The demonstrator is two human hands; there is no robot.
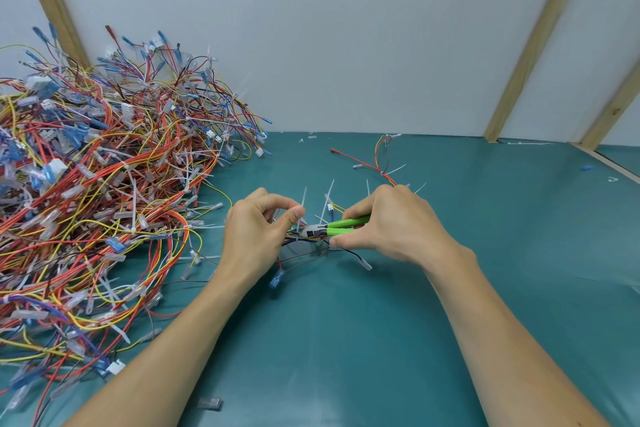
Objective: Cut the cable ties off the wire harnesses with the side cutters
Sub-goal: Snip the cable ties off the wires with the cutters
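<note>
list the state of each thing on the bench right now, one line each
Left hand: pinches the small wire harness.
Right hand: grips the green-handled side cutters.
Green-handled side cutters: held, metal nose at the harness between the hands.
Small wire harness: held just above the green mat, white ties uncut.
Big tangled pile of red, yellow and blue wire harnesses: heaped at left, many white ties on.
Loose red and yellow wire harness: lying on the mat behind the hands.
</note>
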